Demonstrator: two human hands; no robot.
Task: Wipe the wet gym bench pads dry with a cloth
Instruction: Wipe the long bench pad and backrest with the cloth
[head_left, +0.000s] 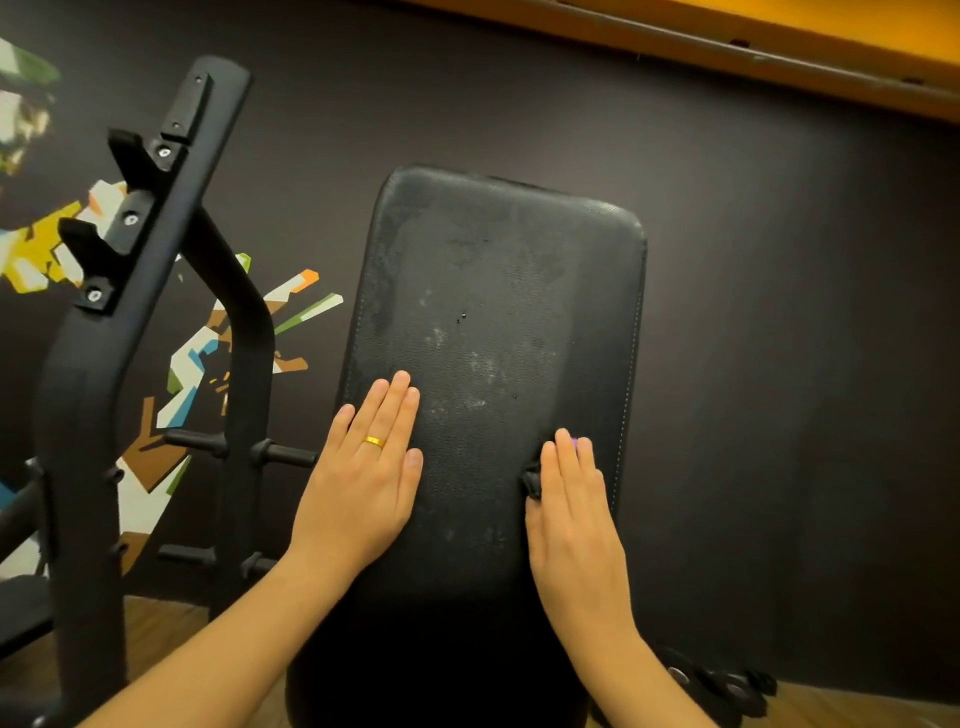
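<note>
- Back pad (498, 312): droplets and smears show at its middle and top; drying judged unfinished.
- Left hand (363, 483): fingers straight, flat on pad's left.
- Right hand (571, 499): flat, pressing dark cloth (532, 483), pad's right.

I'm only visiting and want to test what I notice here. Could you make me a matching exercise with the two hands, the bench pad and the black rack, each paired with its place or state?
Things:
1. left hand
2. right hand
3. bench pad
4. rack

Places or states:
A. stands to the left of the pad
B. lies flat on a dark cloth
C. wears a gold ring
D. black, with pale blotches

Pairs: 1-C, 2-B, 3-D, 4-A
</note>
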